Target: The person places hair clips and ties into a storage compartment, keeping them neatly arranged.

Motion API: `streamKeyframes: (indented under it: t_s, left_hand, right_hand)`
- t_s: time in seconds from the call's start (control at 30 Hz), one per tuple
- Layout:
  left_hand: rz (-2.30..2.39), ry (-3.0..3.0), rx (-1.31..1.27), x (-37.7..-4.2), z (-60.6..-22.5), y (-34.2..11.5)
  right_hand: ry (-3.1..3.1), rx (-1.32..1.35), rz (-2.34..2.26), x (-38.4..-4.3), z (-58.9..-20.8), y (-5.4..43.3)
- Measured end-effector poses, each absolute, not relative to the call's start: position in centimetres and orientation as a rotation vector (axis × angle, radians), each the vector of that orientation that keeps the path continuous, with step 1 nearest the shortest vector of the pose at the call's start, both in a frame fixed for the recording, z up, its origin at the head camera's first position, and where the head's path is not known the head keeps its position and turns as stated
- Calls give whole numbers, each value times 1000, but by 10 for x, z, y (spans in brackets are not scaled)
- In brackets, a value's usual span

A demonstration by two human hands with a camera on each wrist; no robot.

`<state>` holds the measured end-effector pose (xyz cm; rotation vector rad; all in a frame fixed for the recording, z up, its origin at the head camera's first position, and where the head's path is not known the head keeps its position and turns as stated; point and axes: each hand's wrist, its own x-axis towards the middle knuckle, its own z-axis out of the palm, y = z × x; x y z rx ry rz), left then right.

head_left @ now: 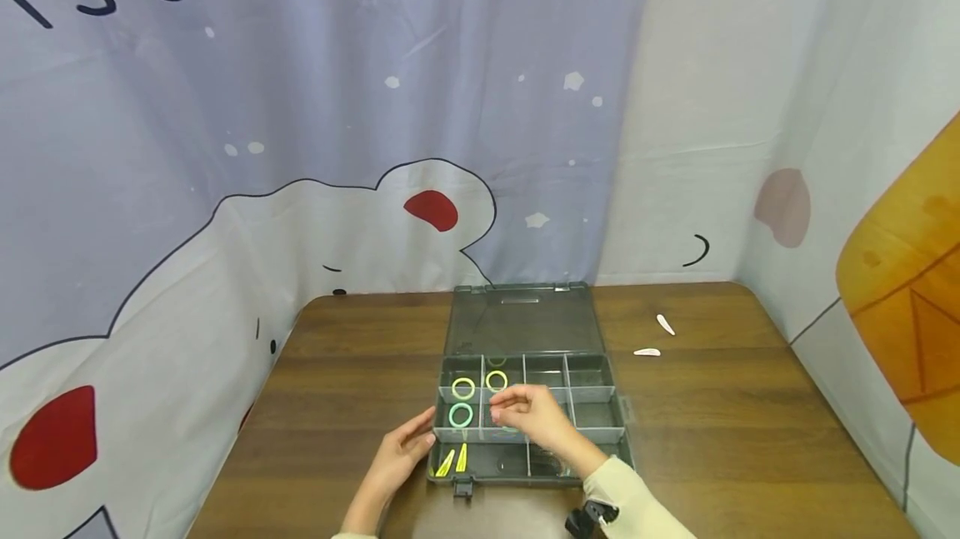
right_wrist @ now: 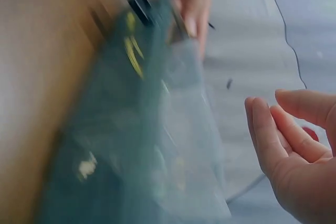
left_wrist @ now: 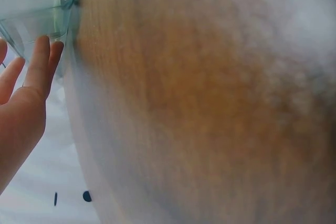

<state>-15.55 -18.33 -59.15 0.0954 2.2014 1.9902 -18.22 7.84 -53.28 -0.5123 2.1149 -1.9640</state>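
Observation:
A dark see-through compartment box (head_left: pixel 517 481) lies on the table with its lid raised at the back. Yellow rings (head_left: pixel 474 389) and a green ring (head_left: pixel 451 416) sit in its left-hand compartments. Two yellow hair clips (head_left: pixel 461 458) lie in the front left compartment. My left hand (head_left: pixel 399 454) touches the box's left side, fingers extended along the wall in the left wrist view. Above the middle compartments hovers my right hand (head_left: pixel 536 416), fingers bent, thumb apart from them. Nothing shows between its fingertips in the right wrist view, and it hides part of the box.
Two white hair clips (head_left: pixel 665 324) lie apart on the wooden table (head_left: pixel 720 422), right of the box. The raised lid (head_left: pixel 525 322) stands near a printed curtain (head_left: pixel 540 122) behind the table. A dark strap device (head_left: pixel 591 517) is on the right wrist.

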Motion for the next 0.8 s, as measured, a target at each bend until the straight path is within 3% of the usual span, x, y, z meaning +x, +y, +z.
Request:
streamKeyframes:
  t_s: [0.8]
  left_hand:
    - [2006, 2184, 83, -154, -589, -182]
  right_hand:
    - [2406, -382, -2273, -238, -513, 215]
